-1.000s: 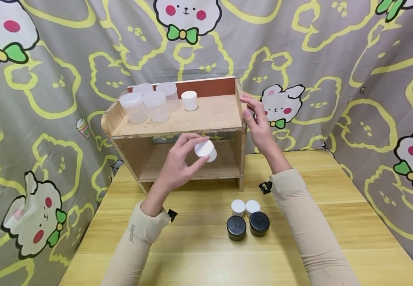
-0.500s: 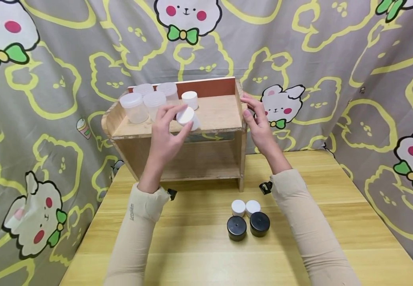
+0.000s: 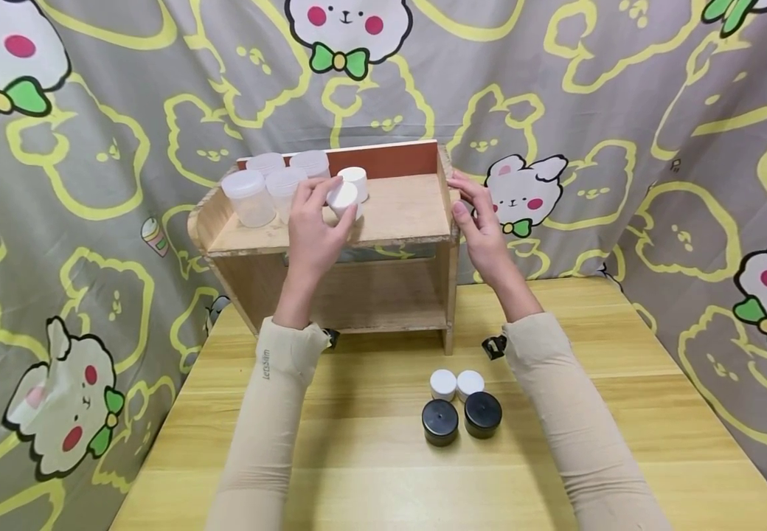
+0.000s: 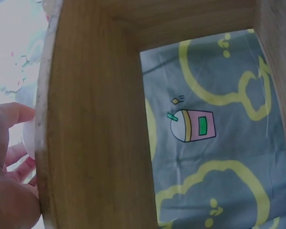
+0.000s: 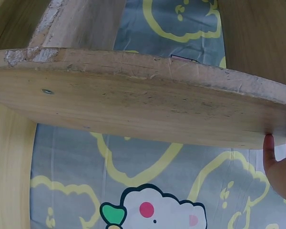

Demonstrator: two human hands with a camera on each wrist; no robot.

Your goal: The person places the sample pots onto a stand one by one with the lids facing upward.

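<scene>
My left hand (image 3: 317, 232) pinches a small white jar (image 3: 342, 198) between thumb and fingers, low over the front of the wooden shelf's top (image 3: 405, 210). Just behind it stands another white jar (image 3: 355, 184), partly covered in the head view. To the left, several translucent lidded jars (image 3: 251, 203) are grouped upright on the same top. With extended fingers, my right hand (image 3: 486, 232) touches the outer face of the right side panel (image 5: 157, 105). In the left wrist view, the shelf's board (image 4: 95, 119) hides most of the held jar.
Two white jars (image 3: 443, 384) and two black-lidded jars (image 3: 439, 422) stand close together on the wooden table (image 3: 383, 487), in front of the shelf. A lower shelf board (image 3: 383, 317) runs beneath the top. A patterned curtain (image 3: 556, 88) hangs behind and at both sides.
My left hand has carried the white jar up from before the lower opening to the shelf's top, beside the other white jar. My right hand stays at the side panel.
</scene>
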